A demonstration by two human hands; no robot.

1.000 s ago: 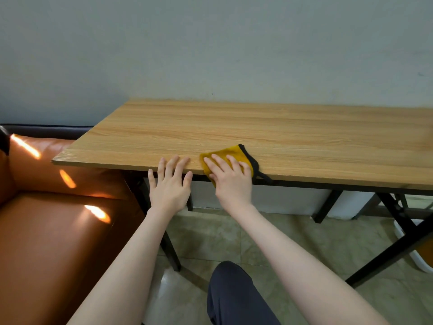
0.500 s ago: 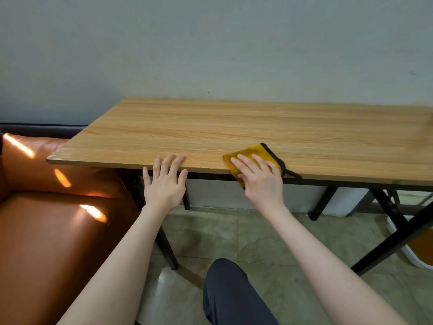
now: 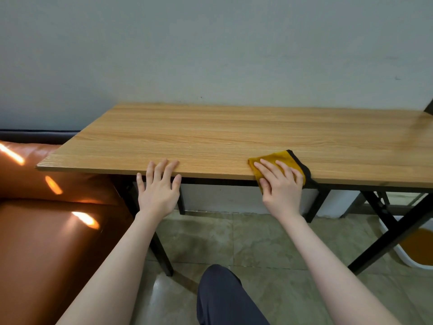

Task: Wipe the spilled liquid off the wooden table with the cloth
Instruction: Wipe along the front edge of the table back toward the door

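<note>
Wiping is in hand at the near edge of the wooden table (image 3: 234, 137), seen from a head-worn camera. Nearest the lens, a dark-clad knee (image 3: 225, 299) is seen over the tiled floor (image 3: 257, 242), with an orange sofa (image 3: 46, 231) at the left. The left hand (image 3: 159, 186) is laid flat with fingers spread, only its fingertips on the table's near edge; nothing is held in it. To its right, the right hand (image 3: 281, 184) is pressed palm-down on the yellow cloth (image 3: 276, 163), fingers extended over it rather than closed round it. The cloth, trimmed in black, is spread at the near edge, right of centre, with one corner hanging over the side. No liquid can be made out on the wood; a faint sheen is seen only at the far right of the top. A white-and-orange object (image 3: 414, 249) is glimpsed under the table at the right, and a plain wall (image 3: 210, 55) is set behind. The stroke is judged mid-pass along the edge; firm downward pressure and a further sweep over unwiped wood are called for next.
</note>
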